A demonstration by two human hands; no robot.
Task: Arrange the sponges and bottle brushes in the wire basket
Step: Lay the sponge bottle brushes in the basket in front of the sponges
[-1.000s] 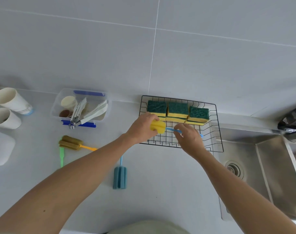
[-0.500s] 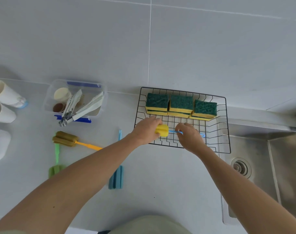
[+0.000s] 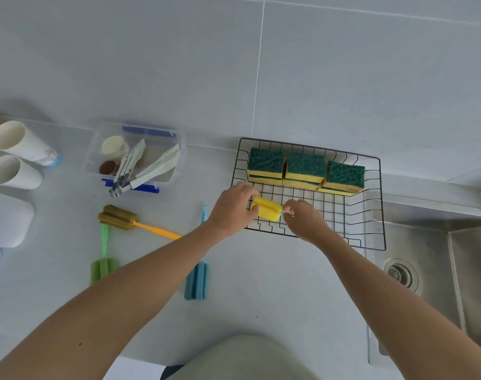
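While your left hand (image 3: pixel 231 208) grasps the yellow brush (image 3: pixel 266 209) head over the basket's (image 3: pixel 371 204) seven o'clock corner, your right hand (image 3: pixel 306 220) pinches its handle; sponges (image 3: pixel 305 167) line twelve o'clock.

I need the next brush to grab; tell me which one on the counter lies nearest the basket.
The blue brush: it lies just left of the basket, while the green and brown brushes lie farther left.

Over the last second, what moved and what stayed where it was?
The right hand slid along the handle toward the yellow brush head and now covers it; the left hand kept its grip. The sponges, wire basket and three counter brushes stayed put.
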